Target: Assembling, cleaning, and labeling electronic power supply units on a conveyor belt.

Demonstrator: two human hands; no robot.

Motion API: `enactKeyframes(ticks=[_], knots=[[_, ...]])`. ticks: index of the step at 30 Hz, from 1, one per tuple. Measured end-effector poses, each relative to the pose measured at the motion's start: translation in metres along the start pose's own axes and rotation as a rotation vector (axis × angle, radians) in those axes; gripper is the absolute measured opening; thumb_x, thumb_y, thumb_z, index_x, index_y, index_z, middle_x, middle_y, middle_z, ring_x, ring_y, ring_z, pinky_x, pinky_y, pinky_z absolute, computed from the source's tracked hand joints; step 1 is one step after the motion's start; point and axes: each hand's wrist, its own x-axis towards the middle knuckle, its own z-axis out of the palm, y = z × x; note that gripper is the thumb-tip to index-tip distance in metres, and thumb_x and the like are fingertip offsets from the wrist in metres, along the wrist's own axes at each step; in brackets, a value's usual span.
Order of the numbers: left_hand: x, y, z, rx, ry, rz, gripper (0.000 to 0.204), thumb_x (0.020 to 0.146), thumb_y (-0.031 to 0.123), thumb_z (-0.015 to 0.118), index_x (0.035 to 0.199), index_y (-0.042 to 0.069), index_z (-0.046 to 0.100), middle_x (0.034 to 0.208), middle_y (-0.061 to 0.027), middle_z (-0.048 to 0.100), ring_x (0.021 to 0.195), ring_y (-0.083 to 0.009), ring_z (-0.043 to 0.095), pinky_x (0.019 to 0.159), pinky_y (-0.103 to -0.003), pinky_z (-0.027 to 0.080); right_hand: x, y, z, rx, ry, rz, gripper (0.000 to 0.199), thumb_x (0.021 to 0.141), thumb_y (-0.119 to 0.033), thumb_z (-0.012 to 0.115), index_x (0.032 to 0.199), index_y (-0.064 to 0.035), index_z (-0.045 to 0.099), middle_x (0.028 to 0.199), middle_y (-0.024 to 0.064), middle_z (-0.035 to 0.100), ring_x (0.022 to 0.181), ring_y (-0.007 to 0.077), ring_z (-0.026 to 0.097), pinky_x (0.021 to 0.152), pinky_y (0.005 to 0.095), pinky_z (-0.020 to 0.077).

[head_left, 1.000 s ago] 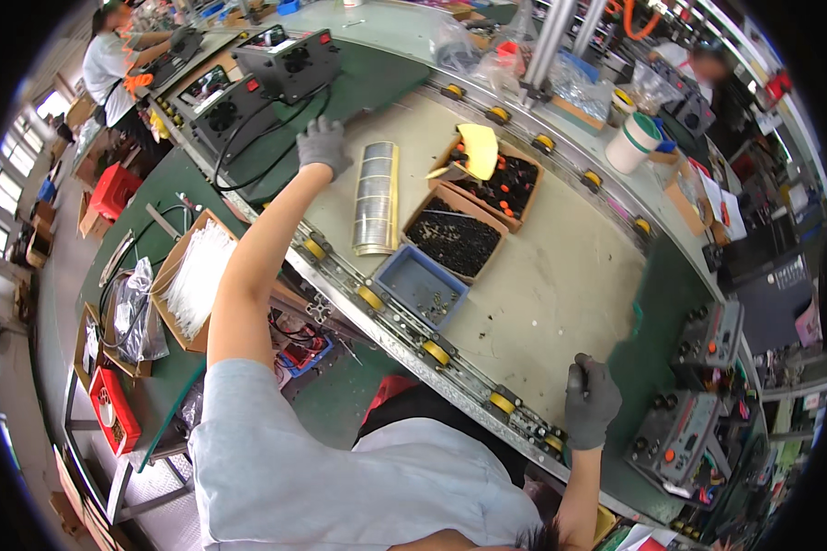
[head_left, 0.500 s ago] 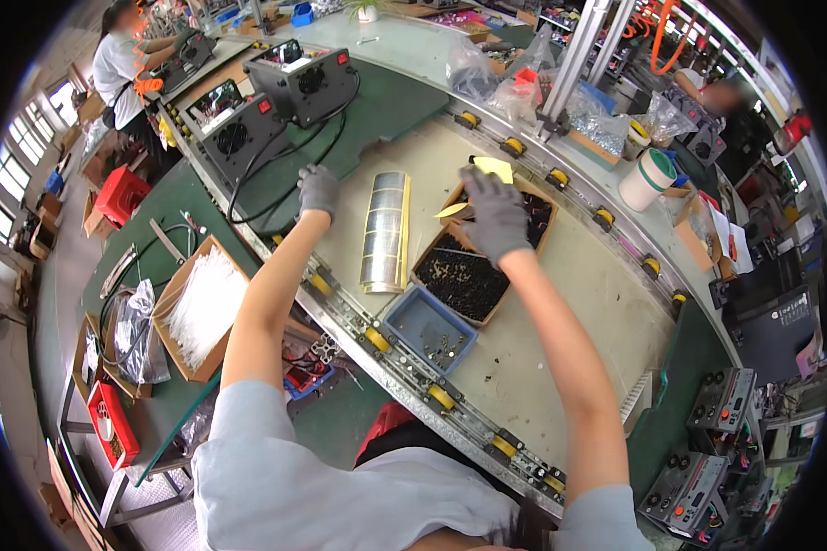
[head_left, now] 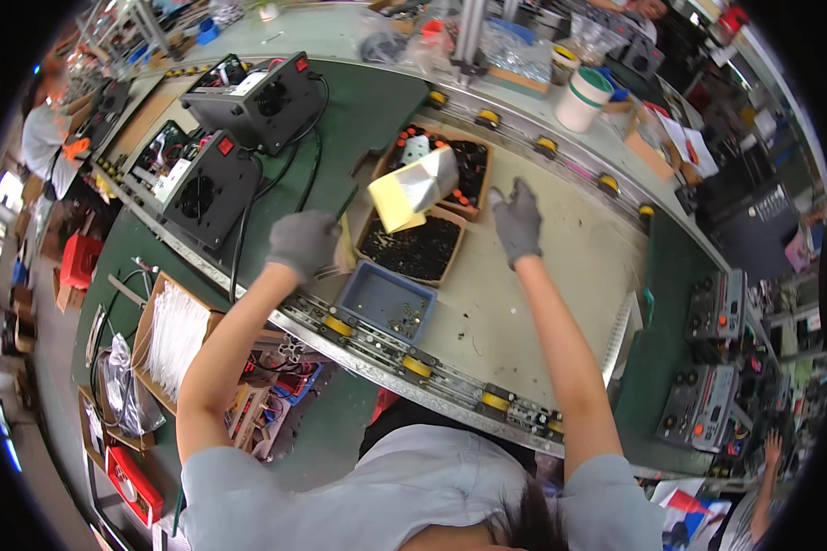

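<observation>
My left hand point(head_left: 303, 243), in a grey glove, is closed with its fingers curled, left of the dark parts box. A narrow yellowish strip point(head_left: 347, 243) shows right beside its fingers; what they grip is hidden. A bent silver-and-yellow sheet point(head_left: 415, 188) hangs or rests over two cardboard boxes, touching neither hand visibly. The nearer box of small black parts point(head_left: 413, 246) and the farther box with black and orange parts point(head_left: 469, 174) lie under and beside it. My right hand point(head_left: 517, 223), also gloved, is open and empty over the table, right of the boxes.
A blue tray point(head_left: 386, 301) with a few small metal pieces sits nearest me. Roller rails point(head_left: 418, 365) edge the table. Two black machines with cables point(head_left: 202, 188) stand left. A box of white strips point(head_left: 175, 340) is at lower left. Other people work at the far left and right.
The silver sheet that lay flat left of the boxes is gone from there; a bent silver-and-yellow sheet is over them. My right hand has left the boxes, and my left hand has come nearer me.
</observation>
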Motion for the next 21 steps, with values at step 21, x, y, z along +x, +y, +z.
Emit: enactKeyframes(ticks=[21], knots=[[0.005,0.011,0.070,0.177,0.601,0.003,0.046,0.089,0.038,0.044,0.116,0.003,0.055,0.126,-0.0168,0.051,0.118,-0.0331,0.046,0.094,-0.041,0.042,-0.144,0.217,-0.352,-1.360,-0.030,0.079,0.054,0.088,-0.027,0.050,0.137,-0.0192,0.031,0.141,0.0054,0.035,0.132,0.0255,0.030,0.108,0.0422,0.0260]])
